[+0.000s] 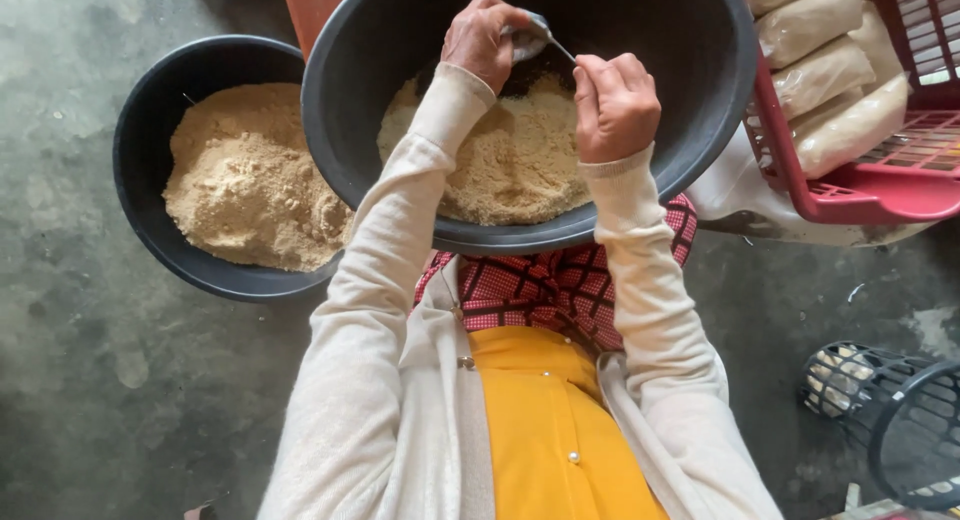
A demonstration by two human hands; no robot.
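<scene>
Gripping a small clear bag [525, 42] in the left hand [480, 40] and a spoon [548, 35] in the closed right hand [612, 105], both above the powder [510, 160] in the tub [400, 40], filling seems underway; more powder must be scooped.

Both arms reach forward, left hand [482, 38] and right hand [615, 105] curled closed.

Single head-worn view, looking steeply down from close above, black basin [720, 110] ahead, concrete floor [80, 400] below
</scene>
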